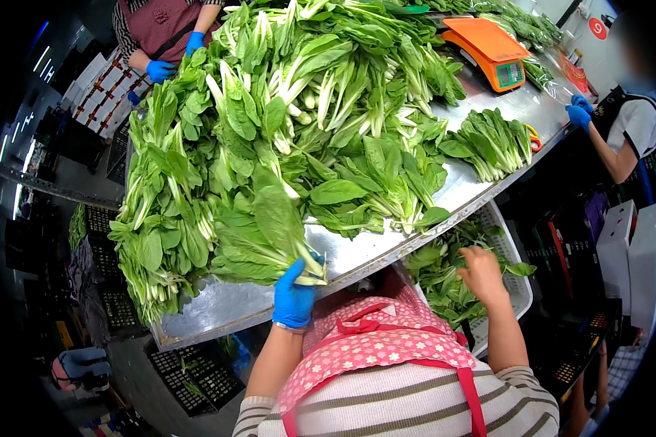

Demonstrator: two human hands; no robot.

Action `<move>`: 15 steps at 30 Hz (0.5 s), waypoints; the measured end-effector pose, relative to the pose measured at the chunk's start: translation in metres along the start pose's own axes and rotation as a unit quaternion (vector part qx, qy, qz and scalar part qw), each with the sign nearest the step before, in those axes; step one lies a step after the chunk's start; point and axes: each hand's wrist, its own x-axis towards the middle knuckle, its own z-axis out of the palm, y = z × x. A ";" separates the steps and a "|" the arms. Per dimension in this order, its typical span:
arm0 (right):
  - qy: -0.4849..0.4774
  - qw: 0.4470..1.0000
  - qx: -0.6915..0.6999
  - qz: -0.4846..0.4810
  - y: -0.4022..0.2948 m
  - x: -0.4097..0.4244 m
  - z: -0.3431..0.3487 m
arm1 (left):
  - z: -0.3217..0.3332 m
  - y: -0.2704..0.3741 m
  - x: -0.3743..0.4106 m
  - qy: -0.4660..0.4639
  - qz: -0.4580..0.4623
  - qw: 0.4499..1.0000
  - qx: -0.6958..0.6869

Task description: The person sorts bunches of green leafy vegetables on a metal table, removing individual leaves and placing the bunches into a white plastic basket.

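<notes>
My left hand (295, 295), in a blue glove, grips the pale stem end of a leafy green vegetable (273, 235) at the front edge of the metal table (361, 248). Its broad leaves lean away from me, over other greens. Bare and loosely curled, my right hand (484, 274) hovers above a white plastic crate (519, 297) beside my body. Loose green leaves (443, 289) fill much of that crate, and some there are blurred. No leaf shows between the right fingers, which are apart. A large heap of leafy greens (317, 93) covers the table beyond my hands.
A neat bunch of greens (495, 145) lies to the right, beside orange-handled scissors (534, 137). Behind it stands an orange weighing scale (492, 52). Blue-gloved co-workers stand at far left (167, 33) and far right (628, 125). Black crates (194, 377) sit on the floor.
</notes>
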 end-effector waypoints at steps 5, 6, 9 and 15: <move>0.131 0.954 0.260 -0.066 -0.034 0.043 0.001 | -0.022 -0.013 0.024 0.022 -0.038 0.989 -0.142; 0.139 0.953 0.250 -0.102 -0.047 0.056 0.009 | -0.018 -0.016 0.021 0.027 -0.036 0.993 -0.109; 0.225 0.955 0.167 -0.094 -0.083 0.088 0.025 | -0.015 -0.017 0.020 0.005 -0.035 0.996 -0.083; 0.152 0.966 0.205 0.047 -0.077 0.130 0.045 | -0.030 -0.005 0.004 0.010 -0.020 0.996 -0.085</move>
